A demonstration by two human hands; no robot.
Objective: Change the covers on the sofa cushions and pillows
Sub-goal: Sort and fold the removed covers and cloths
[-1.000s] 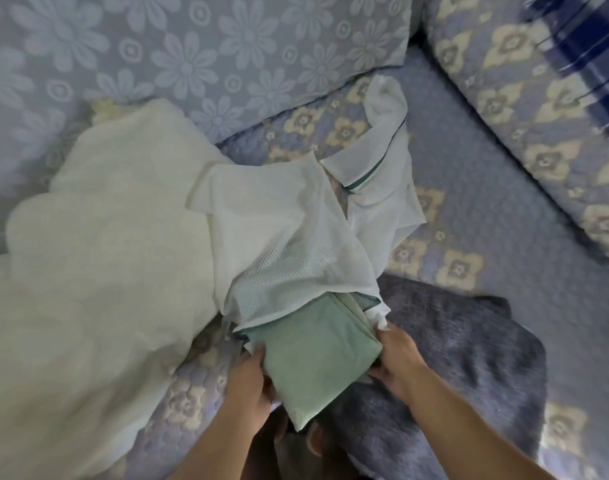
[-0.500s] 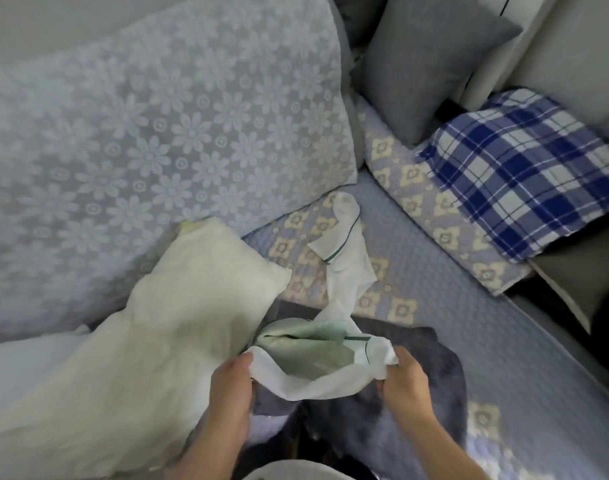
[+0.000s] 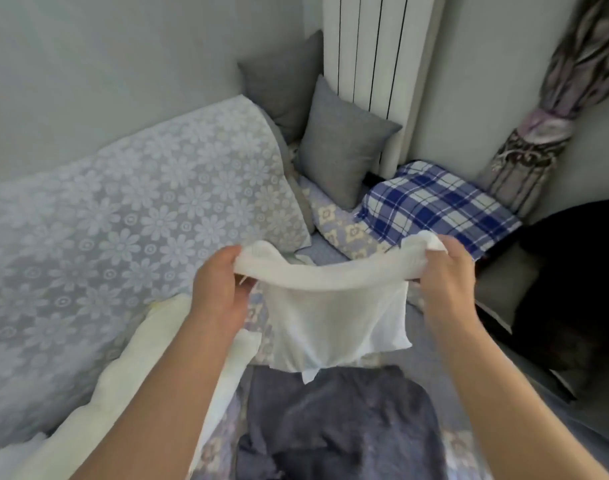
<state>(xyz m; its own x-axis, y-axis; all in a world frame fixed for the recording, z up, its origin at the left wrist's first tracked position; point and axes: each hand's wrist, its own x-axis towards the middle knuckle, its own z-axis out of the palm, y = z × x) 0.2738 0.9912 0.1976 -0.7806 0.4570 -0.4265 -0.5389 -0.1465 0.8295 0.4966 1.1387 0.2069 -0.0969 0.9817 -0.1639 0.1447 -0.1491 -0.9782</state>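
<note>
- Now both hands, left (image 3: 220, 289) & right (image 3: 445, 271), grip the white cover (image 3: 334, 306) by its top edge, stretched btwn them.
- Cover hangs above sofa (image 3: 334, 251), over a grey blanket (image 3: 341, 427).

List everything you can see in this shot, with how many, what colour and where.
white mesh cover: one, white, held up in mid-frame, hanging down
bare pillow: one, cream, lower left on the sofa
floral back cushion: one, pale blue-grey, left
grey pillows: two, grey, far corner
plaid pillow: one, blue and white, right of centre
dark grey fabric: one, bottom centre
radiator: one, white, top
curtain: one, patterned, tied, top right
left hand: grips the cover's top edge
right hand: grips the same edge
</note>
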